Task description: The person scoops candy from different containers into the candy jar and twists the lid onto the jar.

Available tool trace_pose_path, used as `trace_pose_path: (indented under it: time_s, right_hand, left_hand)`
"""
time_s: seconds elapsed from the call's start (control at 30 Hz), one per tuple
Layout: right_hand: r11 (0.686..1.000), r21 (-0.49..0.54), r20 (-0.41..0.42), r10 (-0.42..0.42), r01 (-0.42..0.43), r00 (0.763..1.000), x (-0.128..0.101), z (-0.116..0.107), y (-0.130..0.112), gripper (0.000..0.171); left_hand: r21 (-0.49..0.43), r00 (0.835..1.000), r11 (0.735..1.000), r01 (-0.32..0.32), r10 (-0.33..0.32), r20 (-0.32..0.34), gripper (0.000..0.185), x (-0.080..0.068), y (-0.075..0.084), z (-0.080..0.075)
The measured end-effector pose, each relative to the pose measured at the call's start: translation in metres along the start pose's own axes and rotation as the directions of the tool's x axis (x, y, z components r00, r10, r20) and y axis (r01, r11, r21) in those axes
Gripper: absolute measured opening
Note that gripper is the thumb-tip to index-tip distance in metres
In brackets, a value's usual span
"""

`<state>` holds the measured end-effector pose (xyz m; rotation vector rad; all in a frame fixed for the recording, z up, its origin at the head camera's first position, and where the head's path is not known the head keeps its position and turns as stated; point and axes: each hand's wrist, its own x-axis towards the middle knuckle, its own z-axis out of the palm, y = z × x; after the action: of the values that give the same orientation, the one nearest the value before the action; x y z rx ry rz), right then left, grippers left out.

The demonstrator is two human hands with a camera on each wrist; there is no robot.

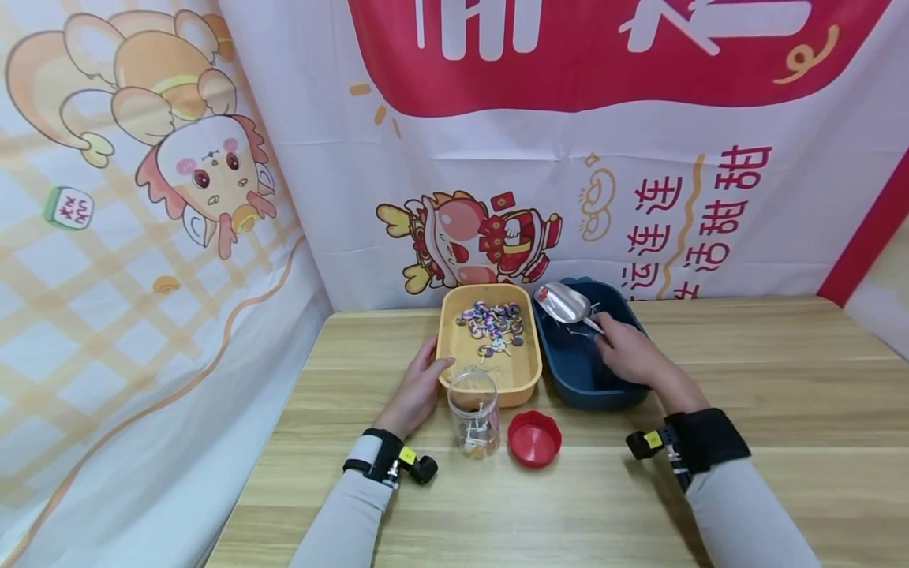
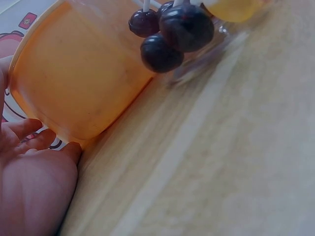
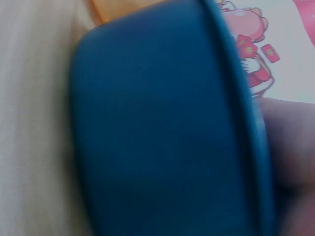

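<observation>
My right hand grips the handle of a metal scoop over the dark blue tub. Something small and red shows at the scoop's far end. White sticks lie in the blue tub. On the left, my left hand holds the side of a yellow tub, with the thumb at its rim and the fingers outside. Several swirl-patterned lollipops lie in that tub. In front of it stands a clear plastic jar with lollipops inside; dark lollipops show through its wall in the left wrist view.
A red jar lid lies on the wooden table to the right of the jar. Both tubs stand side by side near a printed cloth backdrop. Another printed cloth hangs along the left side.
</observation>
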<state>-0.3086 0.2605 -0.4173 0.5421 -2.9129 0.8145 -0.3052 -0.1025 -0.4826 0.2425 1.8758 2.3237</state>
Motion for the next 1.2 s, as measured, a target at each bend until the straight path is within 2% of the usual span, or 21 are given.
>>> trace_pose_path:
  time_s: [0.13, 0.33, 0.53, 0.77, 0.97, 1.2]
  right_hand:
    - [1.0, 0.01, -0.026, -0.005, 0.005, 1.0, -0.003, -0.013, -0.007, 0.034]
    - [0.998, 0.058, -0.005, 0.007, -0.007, 1.0, -0.012, -0.036, -0.024, 0.032]
    - [0.992, 0.094, -0.022, -0.083, 0.084, 0.996, -0.024, -0.058, -0.044, 0.033]
    - [0.984, 0.049, -0.048, -0.171, 0.174, 0.984, -0.041, -0.077, -0.067, 0.028]
    - [0.973, 0.041, 0.023, -0.228, 0.227, 0.973, -0.054, -0.085, -0.087, 0.023]
    - [0.952, 0.078, 0.128, -0.303, 0.295, 0.944, -0.064, -0.084, -0.11, 0.021]
  left_hand:
    - [-0.006, 1.0, 1.0, -0.001, 0.001, -0.004, 0.07, -0.001, -0.001, -0.001]
    - [-0.003, 1.0, 1.0, 0.003, -0.003, -0.012, 0.07, -0.002, -0.001, -0.003]
    - [-0.004, 1.0, 1.0, 0.006, -0.006, -0.012, 0.071, -0.002, -0.002, -0.005]
    - [-0.003, 1.0, 1.0, 0.008, -0.008, -0.011, 0.07, 0.002, -0.002, -0.005]
    - [0.002, 1.0, 1.0, 0.019, -0.019, -0.012, 0.067, 0.004, -0.002, -0.004]
    - [0.006, 1.0, 1.0, 0.016, -0.016, 0.005, 0.067, 0.003, -0.001, -0.003]
